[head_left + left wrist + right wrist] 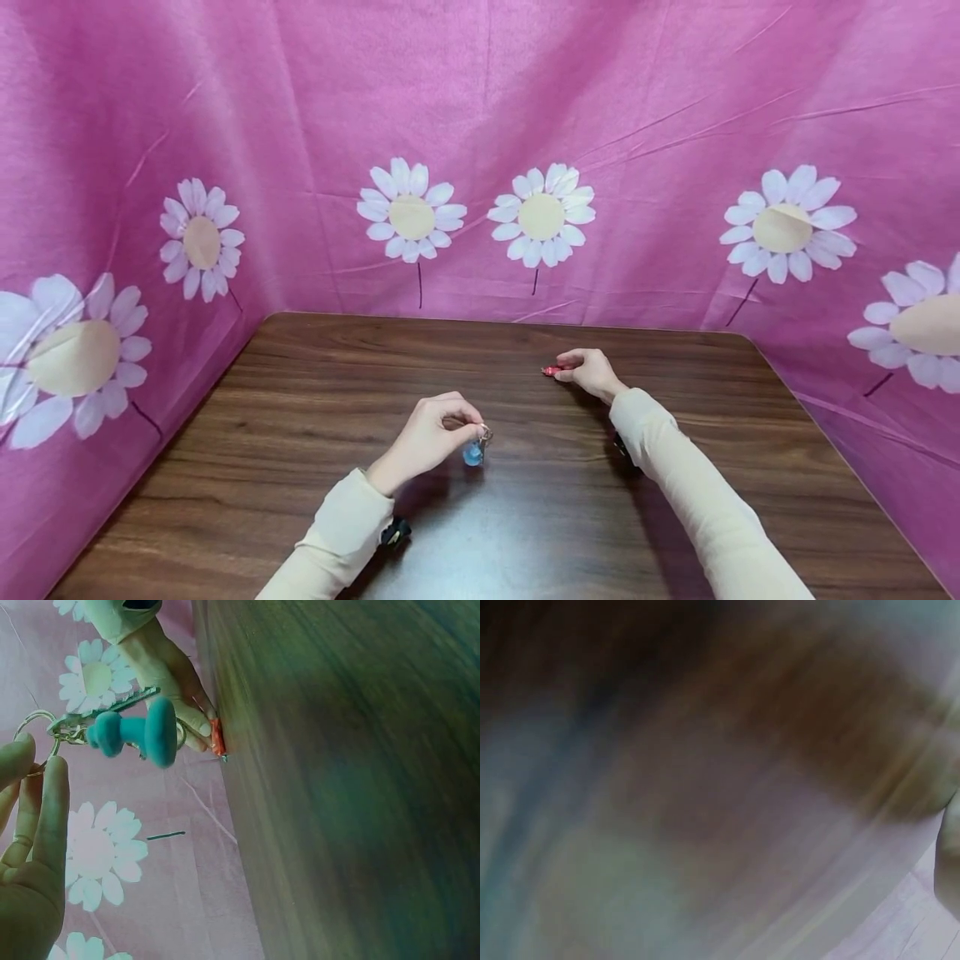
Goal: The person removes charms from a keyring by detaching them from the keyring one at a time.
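My left hand (431, 433) pinches a metal key ring (34, 714) between thumb and fingers above the middle of the table. From the ring hang a key (120, 706) and a blue charm (472, 453) with a rounded, spool-like shape. Farther off and to the right, my right hand (592, 375) pinches a small red object (552, 371) at the tabletop. It has a short metallic tip, but its kind is too small to tell. In the right wrist view, blurred, only part of the hand (949, 859) shows at the right edge.
The brown wood-grain table (300, 367) fills the lower part of the head view. Pink cloth (480, 75) with large white daisies hangs around its back and sides. A dark wrist device (395, 532) sits under the left sleeve.
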Available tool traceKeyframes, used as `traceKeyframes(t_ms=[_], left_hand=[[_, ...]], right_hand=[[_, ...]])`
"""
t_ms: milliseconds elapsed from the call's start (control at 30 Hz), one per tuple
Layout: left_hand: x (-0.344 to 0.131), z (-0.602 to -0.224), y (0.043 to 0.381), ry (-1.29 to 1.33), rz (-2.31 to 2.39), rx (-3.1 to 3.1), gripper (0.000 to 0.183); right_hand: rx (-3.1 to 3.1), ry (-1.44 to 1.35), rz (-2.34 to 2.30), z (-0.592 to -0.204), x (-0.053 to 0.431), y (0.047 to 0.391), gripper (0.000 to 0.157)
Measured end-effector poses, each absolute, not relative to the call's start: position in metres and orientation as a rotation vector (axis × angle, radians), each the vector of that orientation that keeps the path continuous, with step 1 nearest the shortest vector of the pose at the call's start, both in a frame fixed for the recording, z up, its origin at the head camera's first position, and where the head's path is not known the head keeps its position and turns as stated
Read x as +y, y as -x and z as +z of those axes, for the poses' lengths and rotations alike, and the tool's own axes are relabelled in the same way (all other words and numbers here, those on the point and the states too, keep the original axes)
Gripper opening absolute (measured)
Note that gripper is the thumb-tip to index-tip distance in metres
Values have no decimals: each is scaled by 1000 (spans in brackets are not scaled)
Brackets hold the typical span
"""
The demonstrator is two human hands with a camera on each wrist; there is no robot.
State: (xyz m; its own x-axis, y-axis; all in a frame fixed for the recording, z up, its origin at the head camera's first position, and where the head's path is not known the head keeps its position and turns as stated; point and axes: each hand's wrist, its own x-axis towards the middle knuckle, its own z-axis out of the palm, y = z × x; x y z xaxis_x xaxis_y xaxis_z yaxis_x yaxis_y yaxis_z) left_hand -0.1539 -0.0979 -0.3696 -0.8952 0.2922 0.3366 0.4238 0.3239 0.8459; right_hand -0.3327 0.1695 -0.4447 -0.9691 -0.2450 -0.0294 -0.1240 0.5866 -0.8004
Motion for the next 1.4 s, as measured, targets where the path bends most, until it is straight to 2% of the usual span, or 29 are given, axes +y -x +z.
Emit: traceKeyframes(t_ms=[233, 600, 800, 1033, 1400], left_hand=[[-103, -395, 167, 607, -1622, -2453, 5], [-104, -389, 178, 392, -1610, -2420, 4], [-102, -386, 178, 340, -1644, -2438, 4], [-98, -360, 159, 368, -1702, -2466, 7], [-89, -354, 156, 298, -1714, -2388, 11]], right_hand=[[2677, 213, -1338, -439, 175, 329, 36], [2769, 199, -1371, -411, 171, 314, 30], [2753, 354, -1445, -397, 157, 286, 25], [2629, 518, -1535, -390, 145, 243, 20], [2508, 723, -1518, -389, 128, 184, 15]])
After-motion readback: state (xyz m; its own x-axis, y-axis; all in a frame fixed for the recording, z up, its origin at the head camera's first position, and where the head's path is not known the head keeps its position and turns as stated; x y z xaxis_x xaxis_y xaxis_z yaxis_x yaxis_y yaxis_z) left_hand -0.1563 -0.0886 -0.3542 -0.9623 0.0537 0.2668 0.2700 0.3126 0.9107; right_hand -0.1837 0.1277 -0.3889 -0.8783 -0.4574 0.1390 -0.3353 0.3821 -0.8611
